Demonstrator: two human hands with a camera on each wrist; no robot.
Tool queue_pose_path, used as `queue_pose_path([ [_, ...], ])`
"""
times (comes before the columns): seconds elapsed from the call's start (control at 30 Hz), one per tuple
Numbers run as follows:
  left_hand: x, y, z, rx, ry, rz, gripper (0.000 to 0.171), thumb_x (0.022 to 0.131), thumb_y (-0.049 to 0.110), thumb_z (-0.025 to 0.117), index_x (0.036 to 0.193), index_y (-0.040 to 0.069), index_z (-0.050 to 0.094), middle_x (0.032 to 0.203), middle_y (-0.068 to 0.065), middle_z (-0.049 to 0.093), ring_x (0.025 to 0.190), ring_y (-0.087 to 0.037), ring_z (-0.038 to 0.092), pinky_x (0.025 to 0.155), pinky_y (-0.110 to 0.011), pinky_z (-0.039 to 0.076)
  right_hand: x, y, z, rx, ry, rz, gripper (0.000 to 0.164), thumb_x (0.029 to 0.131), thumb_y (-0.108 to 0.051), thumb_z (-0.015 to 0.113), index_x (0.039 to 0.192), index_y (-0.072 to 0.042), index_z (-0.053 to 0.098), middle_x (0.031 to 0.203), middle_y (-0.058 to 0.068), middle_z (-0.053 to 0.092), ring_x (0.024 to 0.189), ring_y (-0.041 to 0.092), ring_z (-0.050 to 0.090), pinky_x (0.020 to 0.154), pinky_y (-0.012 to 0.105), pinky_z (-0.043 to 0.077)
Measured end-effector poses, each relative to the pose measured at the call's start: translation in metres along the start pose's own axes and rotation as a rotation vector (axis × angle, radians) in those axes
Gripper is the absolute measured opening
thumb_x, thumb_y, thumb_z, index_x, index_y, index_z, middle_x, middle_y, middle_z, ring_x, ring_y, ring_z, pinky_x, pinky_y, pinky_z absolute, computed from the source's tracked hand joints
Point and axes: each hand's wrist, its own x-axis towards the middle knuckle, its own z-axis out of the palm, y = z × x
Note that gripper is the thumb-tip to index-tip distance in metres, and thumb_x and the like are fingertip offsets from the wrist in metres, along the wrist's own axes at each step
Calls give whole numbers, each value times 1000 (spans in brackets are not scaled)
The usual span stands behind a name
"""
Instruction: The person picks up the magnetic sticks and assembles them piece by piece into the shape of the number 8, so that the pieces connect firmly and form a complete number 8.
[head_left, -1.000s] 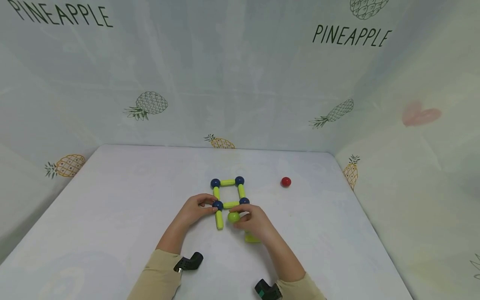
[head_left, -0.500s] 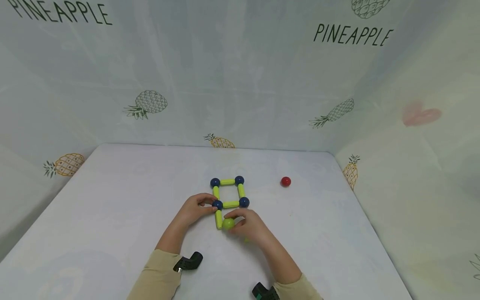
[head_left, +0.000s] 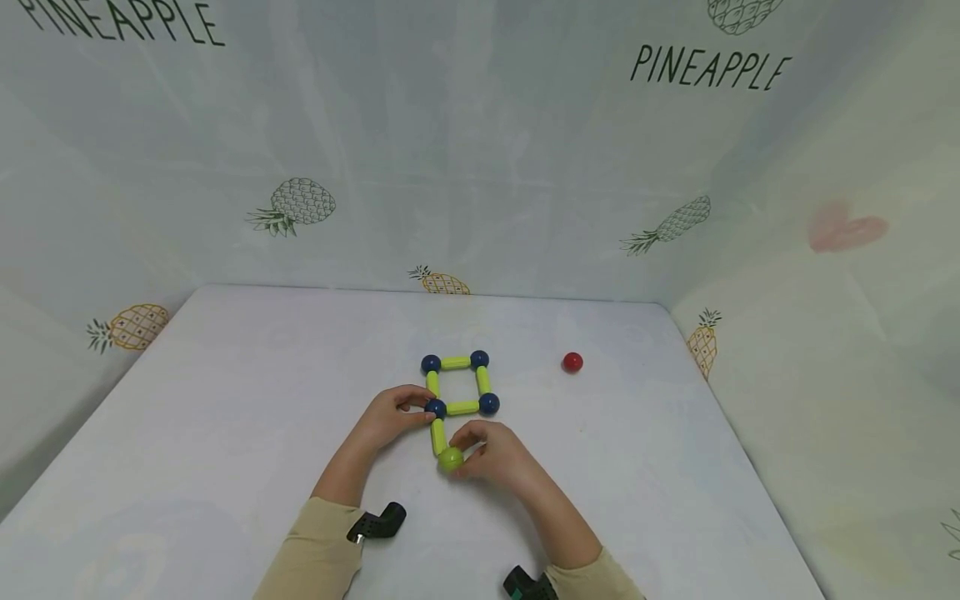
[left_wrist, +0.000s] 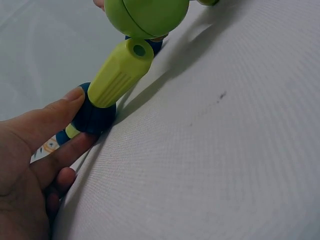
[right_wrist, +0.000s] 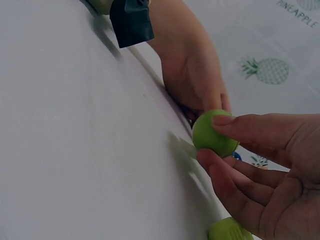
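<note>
My left hand (head_left: 393, 412) pinches the dark blue ball (left_wrist: 95, 112) at the near left corner of a square made of yellow-green rods and blue balls. From that ball a yellow-green rod (head_left: 438, 437) sticks out towards me, its hollow end showing in the left wrist view. In my right hand (head_left: 495, 454) a bright green ball (right_wrist: 214, 134) is pinched between thumb and fingers. It overlaps the near end of that rod in the head view. Another blue ball (head_left: 489, 404) forms the near right corner of the square.
A red ball (head_left: 572, 362) lies alone to the right of the square. Part of a yellow-green piece (right_wrist: 230, 230) shows below my right hand in the right wrist view. The white table (head_left: 285, 350) meets a pineapple-print cloth at its far edge.
My right hand has carried the green ball left and nearer to me, to the near end of the rod. The left hand stays on the blue corner ball.
</note>
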Motion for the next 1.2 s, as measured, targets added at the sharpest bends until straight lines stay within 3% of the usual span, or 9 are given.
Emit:
queue_pose_path([
  [0.63, 0, 1, -1, 2, -6, 33, 26, 84, 14, 78, 109, 12, 72, 100, 1, 71, 106, -22, 58, 95, -43, 41, 4, 5, 8, -55, -7, -8, 25, 72, -10, 87, 90, -13, 70, 81, -7, 65, 72, 12, 62, 66, 28, 50],
  [0.87, -2, 3, -2, -3, -6, 17, 27, 83, 14, 78, 109, 13, 72, 100, 1, 71, 106, -22, 57, 96, -42, 41, 4, 6, 9, -62, -4, -3, 24, 73, -11, 86, 89, -14, 69, 80, -7, 65, 71, 11, 62, 66, 28, 49],
  [1.2, -3, 5, -3, -9, -16, 39, 27, 83, 17, 79, 109, 12, 72, 100, 1, 71, 108, -23, 57, 95, -43, 41, 4, 7, 9, -70, 18, -54, 24, 70, -9, 88, 86, -11, 70, 78, -6, 63, 69, 11, 58, 63, 26, 48],
])
